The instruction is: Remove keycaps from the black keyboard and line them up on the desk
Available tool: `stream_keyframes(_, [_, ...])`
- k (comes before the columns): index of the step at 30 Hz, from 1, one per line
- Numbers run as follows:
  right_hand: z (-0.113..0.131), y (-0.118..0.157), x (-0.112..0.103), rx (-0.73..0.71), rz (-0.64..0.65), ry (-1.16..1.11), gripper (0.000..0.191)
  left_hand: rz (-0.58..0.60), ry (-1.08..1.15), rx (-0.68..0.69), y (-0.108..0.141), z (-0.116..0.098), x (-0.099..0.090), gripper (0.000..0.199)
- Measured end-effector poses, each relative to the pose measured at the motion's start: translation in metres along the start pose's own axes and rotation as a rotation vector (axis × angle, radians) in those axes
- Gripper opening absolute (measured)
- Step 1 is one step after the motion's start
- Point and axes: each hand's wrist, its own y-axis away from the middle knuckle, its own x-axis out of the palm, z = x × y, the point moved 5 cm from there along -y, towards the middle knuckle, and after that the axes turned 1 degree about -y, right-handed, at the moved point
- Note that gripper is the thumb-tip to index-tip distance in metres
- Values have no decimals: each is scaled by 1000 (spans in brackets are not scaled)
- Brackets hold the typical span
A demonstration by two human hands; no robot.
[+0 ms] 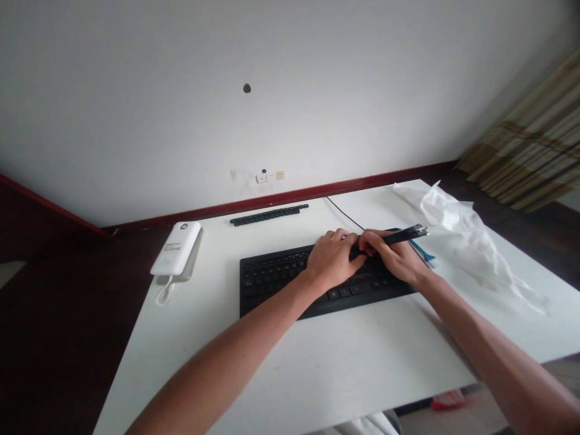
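Black plastic and a silver tip show on a long thin black stick with a silver tip, which sits in the person's right hand. The right fingers curl around the stick and press it in tight, and the tip pokes out past the hand, up and to the right. The person's left hand is bent over a flat black computer keyboard and lies on its top side, close beside the right hand. Its fingers are bent and close together. I cannot tell if they pinch anything.

The keyboard lies on a white table. A thin black cable runs from behind the hands toward the far table edge. A long bumpy black strip lies near that edge, past the keyboard. To the left is a white rounded power bank with a short white cord. To the right is a crumpled see-through white plastic bag, and a small blue piece pokes out just beside the right hand. Behind the table is a white wall with a small white socket.
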Motion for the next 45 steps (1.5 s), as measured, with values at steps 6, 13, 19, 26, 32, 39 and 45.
stream_keyframes(6, [5, 1, -2, -74, 91, 99, 31, -13, -18, 9, -1, 0, 3, 25])
stream_keyframes(13, [3, 1, 0, -114, 120, 47, 31, -3, 7, -18, -3, 1, 3, 23])
stream_keyframes(19, [6, -1, -1, -118, 111, 58, 32, 8, -5, -19, -3, 0, 3, 20])
stream_keyframes(26, [6, 0, -1, -76, 62, 129, 31, 16, -49, -39, -3, 0, 4, 23])
stream_keyframes(32, [3, 0, -1, -58, 15, 100, 31, 9, -81, -39, -4, -3, 4, 22])
stream_keyframes(39, [-5, 1, -8, -14, -91, 225, 29, -7, -67, -56, -1, 0, 3, 22])
stream_keyframes(45, [0, 1, -12, 0, -113, 314, 36, -4, -214, -16, 1, -9, -5, 17])
